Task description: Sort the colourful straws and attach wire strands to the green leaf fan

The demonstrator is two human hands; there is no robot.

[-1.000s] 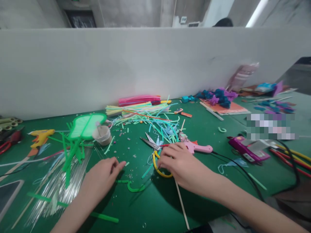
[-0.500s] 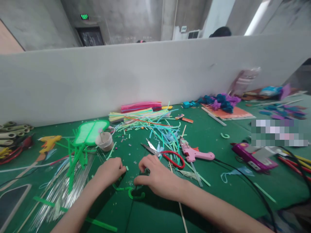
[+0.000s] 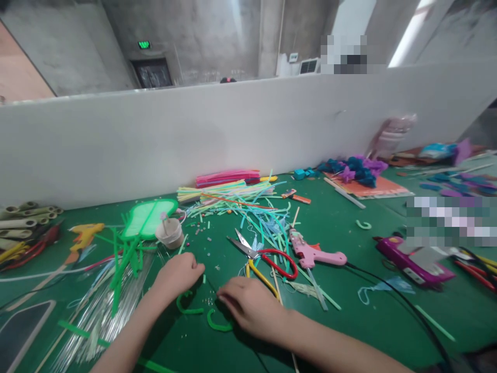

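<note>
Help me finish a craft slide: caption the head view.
Left hand and right hand beside curled green pipe cleaners, near scissors and a pink hot-glue gun on a green table.

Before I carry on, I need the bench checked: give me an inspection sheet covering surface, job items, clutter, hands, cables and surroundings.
Surface: green tabletop, littered with small offcuts.
Job's things: left green curve and right green curve, near the hands; scissors beyond the right hand, blades open, handles red and yellow.
Clutter: pale strips and pink bundle at the back; cup beyond the left hand.
Left hand: fingers curled; any held item hidden.
Right hand: fingers bent, beside the right green curve; contact unclear.
Cables: black cable runs from the pink glue gun toward the lower right.
Surroundings: white partition behind the tabletop, concrete wall beyond.
</note>
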